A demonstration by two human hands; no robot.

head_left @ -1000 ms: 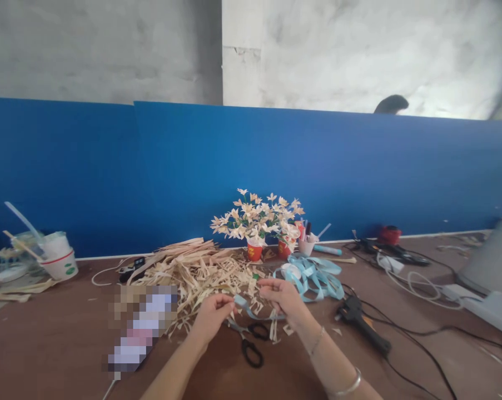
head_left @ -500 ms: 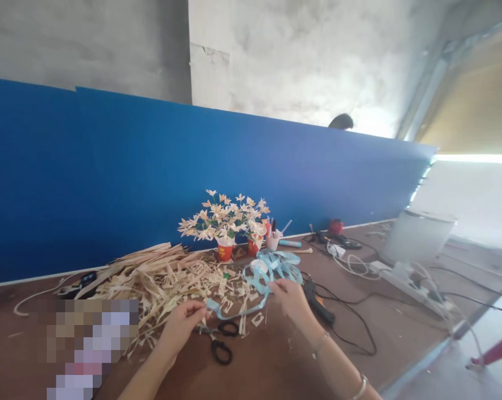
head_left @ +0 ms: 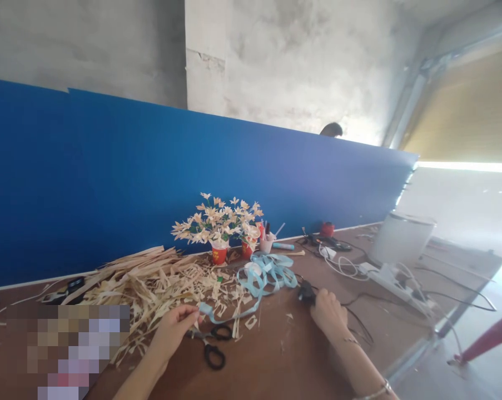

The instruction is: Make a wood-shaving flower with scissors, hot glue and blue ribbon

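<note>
My left hand (head_left: 176, 329) pinches the end of a light-blue ribbon (head_left: 205, 310) between thumb and fingertips. The ribbon runs right across the table into a loose, looped heap near the middle. Just right of that hand, scissors (head_left: 214, 356) with black handles lie on the tabletop. My right hand (head_left: 331, 315) is closed around a black glue gun (head_left: 306, 292) resting on the table. Its nose end shows left of my fingers, while the grip is hidden under my hand.
Dried husk strips (head_left: 150, 286) and scraps spread across the left. Pots of pale flowers (head_left: 219, 254) stand at the back, beside a cup of pens (head_left: 266, 243). Cables and a power strip (head_left: 394, 289) lie at right. A blue partition (head_left: 121, 178) backs the table.
My right hand has let go of the ribbon and moved right and down onto the glue gun. My left hand still pinches the ribbon end. The view has shifted slightly right.
</note>
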